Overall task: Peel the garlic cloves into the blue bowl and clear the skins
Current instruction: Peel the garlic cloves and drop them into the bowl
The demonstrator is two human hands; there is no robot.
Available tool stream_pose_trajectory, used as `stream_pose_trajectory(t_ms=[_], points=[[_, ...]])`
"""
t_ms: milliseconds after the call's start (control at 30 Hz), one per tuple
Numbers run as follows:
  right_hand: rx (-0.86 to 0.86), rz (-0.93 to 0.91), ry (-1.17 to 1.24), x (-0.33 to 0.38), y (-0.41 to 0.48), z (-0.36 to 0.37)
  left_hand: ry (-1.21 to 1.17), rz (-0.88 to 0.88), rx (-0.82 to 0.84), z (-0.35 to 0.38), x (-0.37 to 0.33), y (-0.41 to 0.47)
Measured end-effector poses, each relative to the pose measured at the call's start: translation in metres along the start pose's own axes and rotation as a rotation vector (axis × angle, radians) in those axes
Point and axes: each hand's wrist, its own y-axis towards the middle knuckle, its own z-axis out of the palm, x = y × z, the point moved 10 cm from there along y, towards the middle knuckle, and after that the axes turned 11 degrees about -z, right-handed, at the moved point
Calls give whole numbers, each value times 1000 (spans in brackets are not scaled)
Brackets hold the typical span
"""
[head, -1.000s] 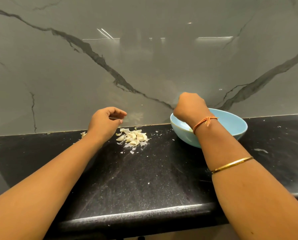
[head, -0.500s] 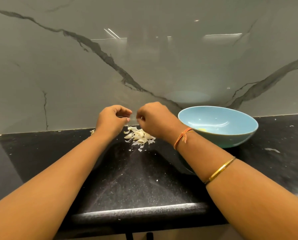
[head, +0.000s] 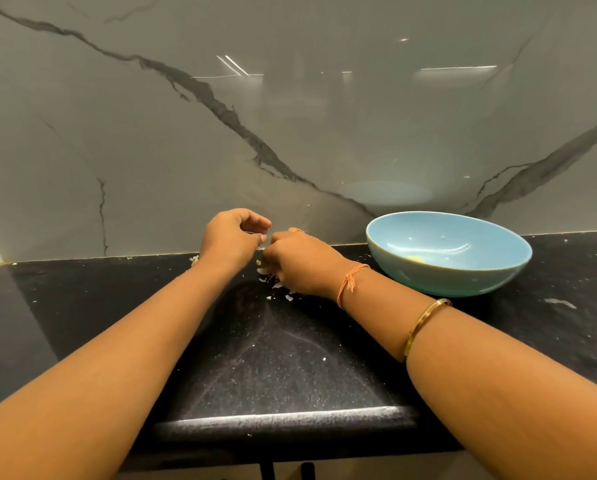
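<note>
A black counter [head: 82,306] runs across the lower half of the frame under a grey veined wall [head: 117,133]. Left of centre, a pale scrap [head: 194,260] lies on the counter just beside the left wrist. The left hand [head: 234,237] hovers near the wall at the centre of the frame, fingers curled in and thumb tip brought toward them; whether it grips anything cannot be told. Its thumb nearly meets the right hand [head: 300,265], which sits just to the right and slightly lower, knuckles up, curled down over the garlic [head: 263,270]. The pile is mostly hidden beneath that hand, with only a few pale cloves showing at its left edge, in the gap below the left thumb. The right fingers are hidden, so whether they grasp a clove cannot be told. Loose skins [head: 280,286] lie scattered on the counter just below the right hand. An orange thread [head: 350,284] circles the right wrist and a gold bangle [head: 425,327] sits further down the forearm. At centre right, well clear of the hands, the bowl [head: 480,282] stands on the counter against the wall, holding one yellowish clove [head: 415,259] at its bottom.
</note>
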Motion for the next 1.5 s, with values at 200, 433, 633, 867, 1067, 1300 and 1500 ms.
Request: stream_pose_trajectory(t_ms=[200, 433, 633, 867, 1067, 1300, 1500], points=[[-113, 73, 20, -9, -6, -11, -6, 15, -2, 0, -2, 0], [-358, 275, 170, -40, -17, -30, -25, 40, 24, 4, -4, 0], [-579, 369, 407, -61, -31, -41, -260, -47, 195, 19, -1, -6], [-667, 449, 614, -71, -35, -34, -627, -261, 389, 36, 4, -15], [-631, 390, 571, -64, -32, -37, -635, -245, 338, 32, 7, -10], [-622, 383, 555, -62, -30, -36, -532, -79, 189, 16, -3, -7], [-643, 378, 520, -62, -32, -41, -555, -23, 186, 13, -8, -9]])
